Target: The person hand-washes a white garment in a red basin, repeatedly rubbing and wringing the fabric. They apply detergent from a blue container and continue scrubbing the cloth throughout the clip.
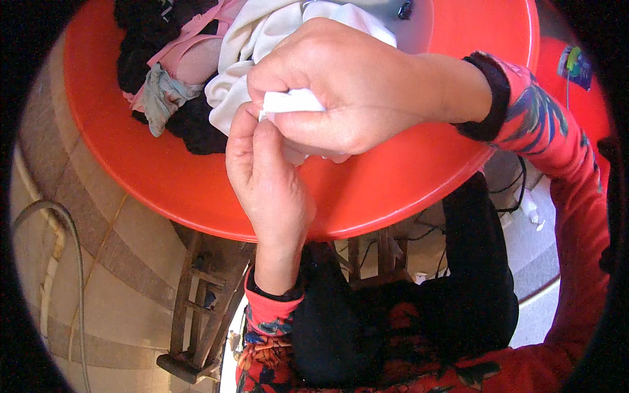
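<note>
My right hand [339,93] is closed in a fist around a small white cloth [292,100], which shows between thumb and fingers. My left hand [268,177] pinches the near end of the same cloth between thumb and forefinger. Both hands meet above a wide red plastic basin [383,177]. Beyond them in the basin lies a bunched white garment [260,29], partly covered by my right hand. To its left are a pink bra [191,56], a light blue-grey cloth [164,98] and black fabric [201,135].
Cloudy water [417,29] with a small dark object [405,10] shows at the basin's far side. Wooden legs of a stand [194,304] are below the rim. A grey hose [76,240] runs at the left, and a white tube [529,206] is at the right.
</note>
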The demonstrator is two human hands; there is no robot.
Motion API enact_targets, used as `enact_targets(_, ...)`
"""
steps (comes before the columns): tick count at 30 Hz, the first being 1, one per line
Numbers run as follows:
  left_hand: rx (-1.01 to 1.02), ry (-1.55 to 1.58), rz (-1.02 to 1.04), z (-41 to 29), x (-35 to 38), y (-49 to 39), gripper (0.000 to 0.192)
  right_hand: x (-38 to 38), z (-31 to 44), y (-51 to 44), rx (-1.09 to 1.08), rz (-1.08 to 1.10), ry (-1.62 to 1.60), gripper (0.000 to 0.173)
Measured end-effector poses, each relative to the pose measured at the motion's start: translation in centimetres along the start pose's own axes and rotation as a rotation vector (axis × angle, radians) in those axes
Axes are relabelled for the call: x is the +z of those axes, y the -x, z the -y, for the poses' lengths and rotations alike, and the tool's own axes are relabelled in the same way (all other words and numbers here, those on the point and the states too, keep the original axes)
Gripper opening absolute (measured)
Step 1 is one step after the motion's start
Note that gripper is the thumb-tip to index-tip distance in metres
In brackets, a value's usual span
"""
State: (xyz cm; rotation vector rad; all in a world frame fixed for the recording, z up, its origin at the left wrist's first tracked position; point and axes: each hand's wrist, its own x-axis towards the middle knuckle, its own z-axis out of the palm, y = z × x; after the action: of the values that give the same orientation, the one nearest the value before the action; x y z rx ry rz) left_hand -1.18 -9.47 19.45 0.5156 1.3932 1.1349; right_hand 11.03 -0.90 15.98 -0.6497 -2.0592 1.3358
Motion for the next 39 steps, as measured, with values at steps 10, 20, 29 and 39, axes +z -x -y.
enact_targets(10,-0.052,0.155,0.134,-1.2,-1.0,0.5,0.015,-3.0,-1.5,-1.0,-0.289,0.059,-0.079,0.014)
enact_targets(20,-0.039,0.168,0.075,-0.9,-0.7,0.6,0.018,-2.2,-3.4,-0.6,-0.246,0.067,-0.232,0.016)
enact_targets(29,-0.133,-0.059,0.103,-0.6,0.1,0.7,0.038,-2.4,-2.7,-0.4,-0.424,0.048,-0.061,0.019)
enact_targets(39,-0.05,0.141,-0.048,-0.6,-0.6,-0.1,0.019,-3.2,1.3,0.6,-0.034,-0.139,0.8,0.026)
